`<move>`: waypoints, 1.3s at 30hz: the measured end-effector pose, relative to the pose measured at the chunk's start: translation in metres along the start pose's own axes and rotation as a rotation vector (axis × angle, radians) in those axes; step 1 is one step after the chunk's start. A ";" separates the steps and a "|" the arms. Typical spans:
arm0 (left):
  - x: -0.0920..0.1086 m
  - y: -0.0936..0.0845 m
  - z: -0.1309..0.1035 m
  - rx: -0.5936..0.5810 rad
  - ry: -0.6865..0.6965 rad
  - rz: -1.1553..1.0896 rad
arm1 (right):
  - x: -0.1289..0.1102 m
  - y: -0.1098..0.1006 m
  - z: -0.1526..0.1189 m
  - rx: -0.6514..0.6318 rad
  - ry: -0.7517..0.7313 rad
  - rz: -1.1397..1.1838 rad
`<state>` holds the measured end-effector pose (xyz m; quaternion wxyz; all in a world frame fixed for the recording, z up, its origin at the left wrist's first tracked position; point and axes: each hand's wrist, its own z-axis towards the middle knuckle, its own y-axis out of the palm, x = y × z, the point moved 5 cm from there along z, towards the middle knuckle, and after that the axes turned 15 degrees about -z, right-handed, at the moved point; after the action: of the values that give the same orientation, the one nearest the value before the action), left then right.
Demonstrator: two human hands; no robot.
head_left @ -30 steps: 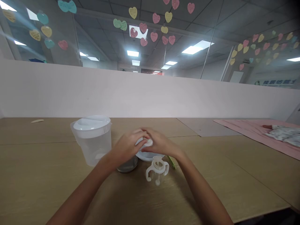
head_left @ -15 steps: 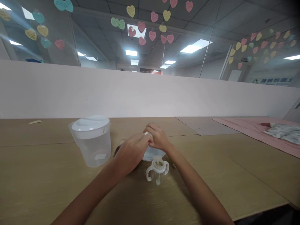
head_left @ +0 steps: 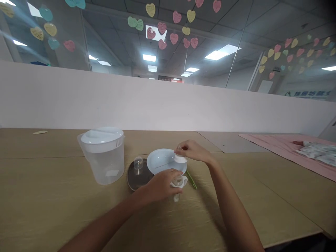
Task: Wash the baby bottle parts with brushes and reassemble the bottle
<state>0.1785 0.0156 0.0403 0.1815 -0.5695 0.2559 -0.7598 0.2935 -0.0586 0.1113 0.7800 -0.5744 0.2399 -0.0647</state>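
Pitcher (head_left: 102, 164) of clear plastic, with a white lid, stood at the left of the table (head_left: 47, 203); its broad body looked thin-walled and slightly springy. Just beyond it to the right was a dark tray (head_left: 134, 182), with a clear cup (head_left: 138, 163) on it that seemed light enough to tip at a nudge.

Next came a white bowl (head_left: 159, 160), smooth and probably slick if wet. In front of it was the two-handled bottle (head_left: 179, 182), open at the mouth, though I could not tell whether its base touched the table. The left hand (head_left: 163, 184) had its fingers and thumb curled around the bottle's upper part, covering one handle and leaving the other showing on the right. The bottle looked light, and its clear wall could well have been slippery; the loop handles or the collar below the mouth seemed the surest hold. Whether the wall was glass or plastic did not show.

Over the bowl's right rim, apart from the left hand, the right hand (head_left: 194, 149) pinched a white ring cap (head_left: 180, 159) from above. The cap looked light and stiff around its band, so the rim was the better place for a grip; the part above it was mostly hidden by fingers. A slim green tool (head_left: 191, 180) lay just right of the bowl, and a pink cloth (head_left: 275, 147), limp and soft, was spread far to the right.
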 end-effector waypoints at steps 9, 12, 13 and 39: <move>0.008 0.004 -0.003 -0.044 0.142 0.237 | -0.022 -0.012 -0.025 -0.149 -0.109 -0.077; 0.010 0.005 -0.002 -0.045 0.167 0.176 | -0.023 -0.011 -0.029 -0.206 -0.109 -0.053; 0.009 0.004 -0.002 -0.054 0.166 0.136 | -0.024 -0.011 -0.031 -0.225 -0.109 -0.049; -0.003 -0.004 0.002 -0.100 0.024 -0.298 | -0.024 -0.003 -0.032 -0.225 -0.022 -0.194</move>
<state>0.1816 0.0202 0.0411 0.0351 -0.6002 0.2082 -0.7715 0.2585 -0.0788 0.1143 0.7035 -0.6792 0.1804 -0.1062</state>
